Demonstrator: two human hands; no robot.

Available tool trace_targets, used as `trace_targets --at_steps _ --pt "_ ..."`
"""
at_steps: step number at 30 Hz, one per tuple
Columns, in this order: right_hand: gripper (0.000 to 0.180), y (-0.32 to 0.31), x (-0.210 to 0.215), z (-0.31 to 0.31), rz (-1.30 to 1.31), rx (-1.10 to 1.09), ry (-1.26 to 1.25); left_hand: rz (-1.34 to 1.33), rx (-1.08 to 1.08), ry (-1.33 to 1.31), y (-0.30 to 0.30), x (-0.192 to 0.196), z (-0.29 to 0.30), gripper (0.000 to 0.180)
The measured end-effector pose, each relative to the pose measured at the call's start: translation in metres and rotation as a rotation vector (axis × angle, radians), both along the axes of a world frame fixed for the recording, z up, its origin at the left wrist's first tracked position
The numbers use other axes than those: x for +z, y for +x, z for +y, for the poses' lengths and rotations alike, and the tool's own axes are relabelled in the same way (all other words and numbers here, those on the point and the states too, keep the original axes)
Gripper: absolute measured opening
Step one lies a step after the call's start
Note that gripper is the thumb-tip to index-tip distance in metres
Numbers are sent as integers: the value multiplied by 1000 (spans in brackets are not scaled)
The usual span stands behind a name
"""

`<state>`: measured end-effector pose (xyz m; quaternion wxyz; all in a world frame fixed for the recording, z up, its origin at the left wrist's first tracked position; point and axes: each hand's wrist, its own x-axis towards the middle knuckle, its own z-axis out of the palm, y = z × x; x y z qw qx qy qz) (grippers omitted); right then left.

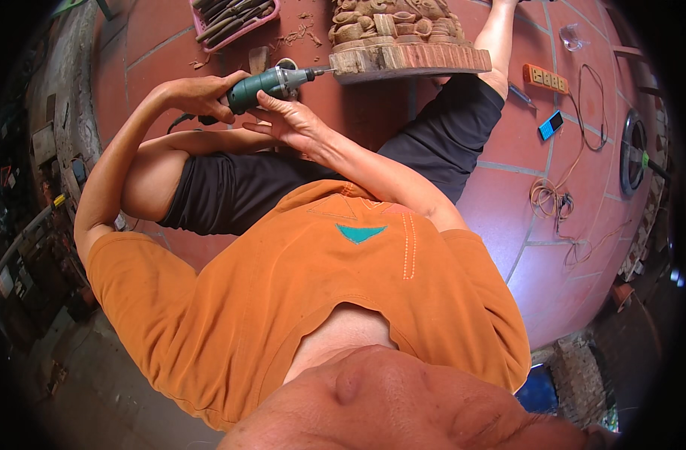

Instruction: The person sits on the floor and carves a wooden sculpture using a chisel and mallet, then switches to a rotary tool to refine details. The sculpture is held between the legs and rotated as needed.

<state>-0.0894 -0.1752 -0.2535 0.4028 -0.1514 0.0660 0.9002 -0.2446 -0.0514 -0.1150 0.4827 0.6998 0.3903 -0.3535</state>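
Note:
A green corded die grinder [257,89] lies level in front of me, its thin bit pointing right. My left hand [212,96] is wrapped round the rear of its body. My right hand [292,124] is at its near side, with the thumb against the green casing and the fingers partly spread below. The bit's tip meets or nearly meets the left edge of a carved wooden piece [403,58]; contact is hard to tell. Rounded relief carving covers the upper part of this brown piece, above a thick, flat base. My bare right leg extends beside it.
A pink basket [238,34] of chisel-like tools stands at the far left, near wood shavings [302,34]. To the right lie an orange power strip [545,78], a blue phone [551,126], a tangled cord [553,199] and a round black fan-like object [634,154] on red tiles.

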Motion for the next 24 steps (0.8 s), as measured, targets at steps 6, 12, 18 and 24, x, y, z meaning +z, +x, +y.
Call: trace_targets --at_steps 6,12,18,24 --pt "43 -1 -3 5 -38 -3 10 -14 42 -10 3 4 0 81" --pt "43 -2 -5 10 -21 4 26 -26 87 -16 -7 -4 0 82" --pt "44 -2 -10 9 -30 7 15 5 75 -27 0 1 1 82" --pt "46 -3 -7 2 -31 3 12 -53 20 -31 -3 -4 2 83"
